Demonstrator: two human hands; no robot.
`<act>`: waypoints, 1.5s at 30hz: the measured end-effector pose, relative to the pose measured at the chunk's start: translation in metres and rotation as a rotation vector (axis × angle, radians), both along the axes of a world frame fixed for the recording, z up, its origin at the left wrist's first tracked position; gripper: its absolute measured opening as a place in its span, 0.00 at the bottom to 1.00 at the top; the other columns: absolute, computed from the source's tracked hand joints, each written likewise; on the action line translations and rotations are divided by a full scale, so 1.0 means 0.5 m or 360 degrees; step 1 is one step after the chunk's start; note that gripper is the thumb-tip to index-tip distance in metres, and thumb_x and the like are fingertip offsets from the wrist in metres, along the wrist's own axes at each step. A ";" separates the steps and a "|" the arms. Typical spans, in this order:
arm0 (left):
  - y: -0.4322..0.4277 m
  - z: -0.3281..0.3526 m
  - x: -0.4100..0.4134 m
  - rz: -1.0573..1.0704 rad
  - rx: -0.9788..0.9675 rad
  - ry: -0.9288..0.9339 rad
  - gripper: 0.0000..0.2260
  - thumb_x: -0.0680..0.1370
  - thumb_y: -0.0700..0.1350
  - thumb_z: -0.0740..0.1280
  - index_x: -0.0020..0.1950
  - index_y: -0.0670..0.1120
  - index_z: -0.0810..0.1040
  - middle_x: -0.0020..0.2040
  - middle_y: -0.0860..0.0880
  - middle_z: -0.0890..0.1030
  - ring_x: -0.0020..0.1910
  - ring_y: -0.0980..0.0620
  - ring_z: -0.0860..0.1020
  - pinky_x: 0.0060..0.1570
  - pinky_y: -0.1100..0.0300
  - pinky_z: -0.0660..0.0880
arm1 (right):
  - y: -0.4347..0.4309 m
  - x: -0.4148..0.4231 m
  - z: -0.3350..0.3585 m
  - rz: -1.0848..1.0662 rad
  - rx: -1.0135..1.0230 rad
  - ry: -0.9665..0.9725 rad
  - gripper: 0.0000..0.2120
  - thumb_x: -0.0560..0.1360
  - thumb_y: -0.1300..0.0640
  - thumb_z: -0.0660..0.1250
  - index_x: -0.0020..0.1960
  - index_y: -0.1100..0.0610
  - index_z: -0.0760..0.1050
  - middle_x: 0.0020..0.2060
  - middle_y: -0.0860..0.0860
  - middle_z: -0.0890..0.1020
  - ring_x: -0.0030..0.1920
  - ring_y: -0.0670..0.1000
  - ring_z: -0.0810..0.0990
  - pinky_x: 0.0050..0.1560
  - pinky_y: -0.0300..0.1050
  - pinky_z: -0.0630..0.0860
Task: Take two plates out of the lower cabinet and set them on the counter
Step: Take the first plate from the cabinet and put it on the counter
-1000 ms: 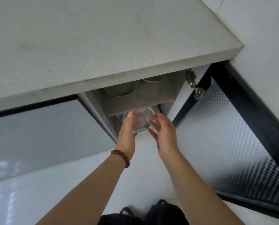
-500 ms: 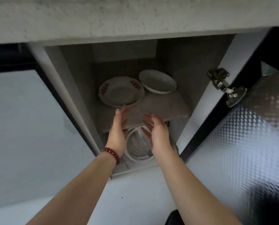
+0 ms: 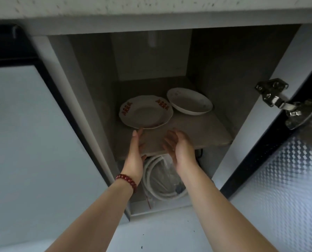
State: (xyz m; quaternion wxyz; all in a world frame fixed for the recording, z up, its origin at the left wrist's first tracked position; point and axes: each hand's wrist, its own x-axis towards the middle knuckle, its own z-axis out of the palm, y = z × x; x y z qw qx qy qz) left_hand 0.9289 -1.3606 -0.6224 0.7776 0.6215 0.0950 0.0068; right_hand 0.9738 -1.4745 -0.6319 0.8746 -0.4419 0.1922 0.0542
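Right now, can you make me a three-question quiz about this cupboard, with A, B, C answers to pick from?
1. Where are the plates?
A. On the floor
B. On the shelf
C. On the counter

2. How many plates are there?
A. Two
B. Four
C. Six

3. What are the hands doing?
A. Both gripping plates
B. Open, holding nothing
C. Shutting the door

Answers:
1 B: the red-patterned plate and the plain plate sit side by side on the shelf.
2 A: only those two show.
3 B: the left hand and right hand are open at the shelf's front edge; the left fingertips are right by the red-patterned plate's rim without gripping it.
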 end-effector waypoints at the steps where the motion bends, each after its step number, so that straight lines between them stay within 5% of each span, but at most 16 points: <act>1: -0.003 -0.002 0.001 -0.0011 0.0010 -0.0010 0.19 0.79 0.61 0.46 0.64 0.60 0.67 0.48 0.67 0.77 0.41 0.75 0.77 0.42 0.70 0.70 | -0.005 0.005 0.002 -0.0013 -0.0004 -0.0011 0.07 0.80 0.55 0.55 0.56 0.52 0.70 0.52 0.51 0.78 0.52 0.51 0.78 0.53 0.48 0.75; 8: -0.034 0.012 0.038 -0.0051 0.0014 0.0010 0.20 0.78 0.62 0.46 0.66 0.59 0.66 0.51 0.63 0.75 0.45 0.68 0.75 0.48 0.66 0.68 | -0.064 0.045 0.018 -0.0089 -0.0020 -0.0056 0.12 0.81 0.56 0.53 0.63 0.54 0.66 0.59 0.53 0.74 0.54 0.54 0.76 0.43 0.45 0.75; 12: -0.069 0.035 0.075 -0.0129 0.0040 -0.0056 0.24 0.79 0.61 0.44 0.70 0.54 0.65 0.61 0.57 0.71 0.50 0.65 0.71 0.57 0.57 0.63 | -0.089 0.059 0.022 -0.0116 -0.0057 -0.0036 0.15 0.81 0.55 0.53 0.66 0.56 0.67 0.59 0.54 0.75 0.53 0.53 0.77 0.42 0.44 0.75; 17: -0.101 0.040 0.107 -0.0250 0.0165 -0.0115 0.23 0.77 0.64 0.44 0.66 0.59 0.67 0.56 0.61 0.73 0.45 0.70 0.74 0.40 0.69 0.67 | -0.128 0.071 0.034 -0.0178 0.0049 -0.0019 0.09 0.80 0.55 0.54 0.51 0.54 0.73 0.50 0.54 0.78 0.46 0.51 0.79 0.40 0.44 0.75; 20: -0.118 0.042 0.122 -0.0355 0.0206 -0.0131 0.25 0.76 0.66 0.48 0.66 0.57 0.70 0.63 0.58 0.73 0.53 0.66 0.75 0.49 0.67 0.73 | -0.147 0.069 0.037 -0.0224 0.0076 -0.0016 0.09 0.80 0.55 0.55 0.55 0.54 0.72 0.50 0.53 0.78 0.48 0.53 0.78 0.41 0.45 0.75; 21: -0.122 0.042 0.128 -0.0372 0.0381 -0.0196 0.26 0.75 0.66 0.49 0.68 0.56 0.69 0.66 0.56 0.72 0.60 0.61 0.73 0.59 0.61 0.72 | -0.154 0.065 0.035 -0.0245 0.0083 -0.0021 0.10 0.80 0.55 0.55 0.58 0.54 0.71 0.50 0.53 0.78 0.50 0.54 0.78 0.40 0.46 0.76; 23: -0.121 0.041 0.142 -0.0458 0.1233 -0.0558 0.28 0.75 0.65 0.48 0.71 0.54 0.65 0.73 0.52 0.66 0.71 0.54 0.63 0.71 0.56 0.57 | -0.170 0.049 0.028 -0.0263 0.0074 -0.0046 0.11 0.81 0.54 0.55 0.61 0.53 0.69 0.51 0.52 0.78 0.52 0.53 0.78 0.41 0.46 0.76; 25: -0.116 0.035 0.151 -0.0566 0.2063 -0.0909 0.30 0.75 0.64 0.45 0.74 0.53 0.60 0.76 0.51 0.59 0.75 0.50 0.55 0.73 0.54 0.51 | -0.185 0.024 0.020 -0.0280 0.0047 -0.0085 0.10 0.80 0.55 0.56 0.60 0.53 0.70 0.51 0.52 0.78 0.51 0.51 0.79 0.43 0.45 0.76; 27: -0.114 0.030 0.152 -0.0649 0.2413 -0.0980 0.32 0.74 0.65 0.42 0.75 0.54 0.57 0.77 0.50 0.55 0.75 0.45 0.51 0.72 0.47 0.54 | -0.200 -0.007 0.012 -0.0301 0.0004 -0.0142 0.07 0.80 0.55 0.56 0.54 0.51 0.72 0.52 0.50 0.79 0.52 0.50 0.79 0.45 0.45 0.76; 34: -0.170 0.001 0.189 -0.0788 0.2896 -0.1163 0.27 0.78 0.61 0.50 0.75 0.54 0.56 0.78 0.50 0.51 0.76 0.44 0.45 0.71 0.44 0.51 | -0.239 -0.115 -0.018 -0.0384 -0.0098 -0.0222 0.12 0.79 0.57 0.58 0.60 0.54 0.74 0.57 0.53 0.81 0.57 0.52 0.80 0.52 0.45 0.76; 45: -0.243 -0.032 0.239 -0.0747 0.3009 -0.0904 0.29 0.76 0.63 0.52 0.75 0.56 0.53 0.78 0.49 0.47 0.75 0.42 0.44 0.68 0.43 0.51 | -0.280 -0.188 -0.029 -0.0492 -0.0174 -0.0194 0.10 0.80 0.55 0.59 0.55 0.53 0.77 0.53 0.50 0.84 0.55 0.50 0.81 0.53 0.46 0.75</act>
